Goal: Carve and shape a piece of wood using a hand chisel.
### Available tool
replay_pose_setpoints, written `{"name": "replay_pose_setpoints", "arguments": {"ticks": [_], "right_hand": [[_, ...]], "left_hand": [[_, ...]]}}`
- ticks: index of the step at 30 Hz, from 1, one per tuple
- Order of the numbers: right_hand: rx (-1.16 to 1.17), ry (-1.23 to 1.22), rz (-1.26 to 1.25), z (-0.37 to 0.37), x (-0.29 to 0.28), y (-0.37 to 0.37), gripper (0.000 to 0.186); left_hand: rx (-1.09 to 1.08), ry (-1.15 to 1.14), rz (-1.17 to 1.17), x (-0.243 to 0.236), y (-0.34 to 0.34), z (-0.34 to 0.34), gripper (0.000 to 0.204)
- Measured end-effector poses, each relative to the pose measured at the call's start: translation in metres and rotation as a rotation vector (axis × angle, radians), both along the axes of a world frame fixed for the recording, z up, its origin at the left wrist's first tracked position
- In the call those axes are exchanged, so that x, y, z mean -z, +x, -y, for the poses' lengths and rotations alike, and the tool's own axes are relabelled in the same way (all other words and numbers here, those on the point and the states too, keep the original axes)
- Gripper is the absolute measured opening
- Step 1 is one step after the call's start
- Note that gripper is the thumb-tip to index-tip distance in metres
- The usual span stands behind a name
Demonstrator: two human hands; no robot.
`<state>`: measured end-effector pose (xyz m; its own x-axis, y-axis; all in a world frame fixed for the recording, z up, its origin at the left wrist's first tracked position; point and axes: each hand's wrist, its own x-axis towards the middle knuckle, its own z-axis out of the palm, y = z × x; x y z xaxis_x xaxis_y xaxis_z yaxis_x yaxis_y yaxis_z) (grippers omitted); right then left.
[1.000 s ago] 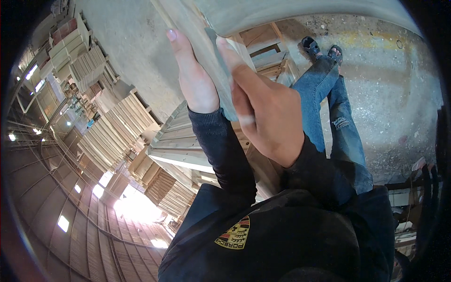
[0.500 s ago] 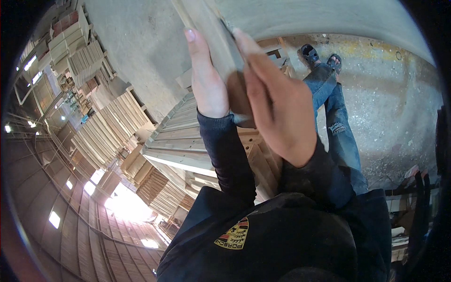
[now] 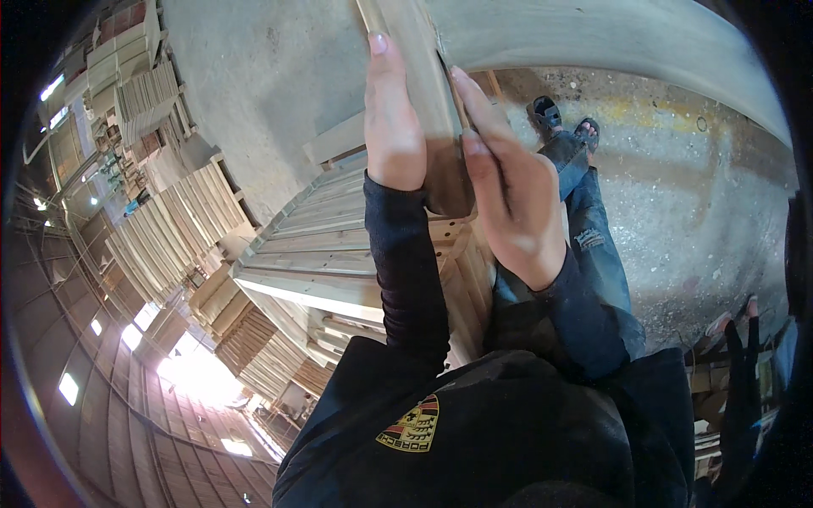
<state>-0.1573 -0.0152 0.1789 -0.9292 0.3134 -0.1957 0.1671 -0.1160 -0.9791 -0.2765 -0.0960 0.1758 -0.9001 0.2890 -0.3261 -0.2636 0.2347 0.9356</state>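
Observation:
A long, pale wooden piece (image 3: 442,165) with a rounded near end lies between my hands, its far end cut off by the upper edge. My left hand (image 3: 396,127) grips its left side, thumb stretched along the edge and the other fingers hidden. On the right side, my right hand (image 3: 518,199) presses its nearly straight fingers and thumb against the edge. A dark narrow line runs along the wood by those fingertips; I cannot tell whether it is a groove or a thin thing. Below the near end is a wooden part with drilled holes (image 3: 449,233).
Stacked slatted wooden panels (image 3: 318,245) stand left of my forearm, with more stacked boards (image 3: 182,224) farther left. A large smooth grey surface (image 3: 610,38) curves across the top. Legs in ripped jeans (image 3: 589,229) and sandals show on the right; another person's dark-trousered legs (image 3: 741,381) are beyond.
My right hand has shifted down along the wood's edge and its fingers are straighter. My left hand keeps its hold. The whole view has turned a little.

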Motion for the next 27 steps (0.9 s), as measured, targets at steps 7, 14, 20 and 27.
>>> {"name": "replay_pose_setpoints", "arguments": {"ticks": [7,14,20,27], "right_hand": [[0.04,0.338,0.165,0.009,-0.015,-0.01,0.047],[0.236,0.141,-0.226,0.007,0.014,-0.021,0.047],[0.249,0.014,-0.111,-0.001,0.01,-0.007,0.044],[-0.087,0.334,-0.013,-0.036,-0.016,-0.018,0.042]], "left_hand": [[-0.049,-0.025,0.031,0.001,0.0,0.002,0.065],[-0.014,-0.079,0.011,-0.008,-0.002,0.004,0.067],[0.049,0.022,0.078,-0.003,0.001,0.003,0.066],[0.009,0.017,0.069,-0.009,0.0,-0.003,0.067]]}}
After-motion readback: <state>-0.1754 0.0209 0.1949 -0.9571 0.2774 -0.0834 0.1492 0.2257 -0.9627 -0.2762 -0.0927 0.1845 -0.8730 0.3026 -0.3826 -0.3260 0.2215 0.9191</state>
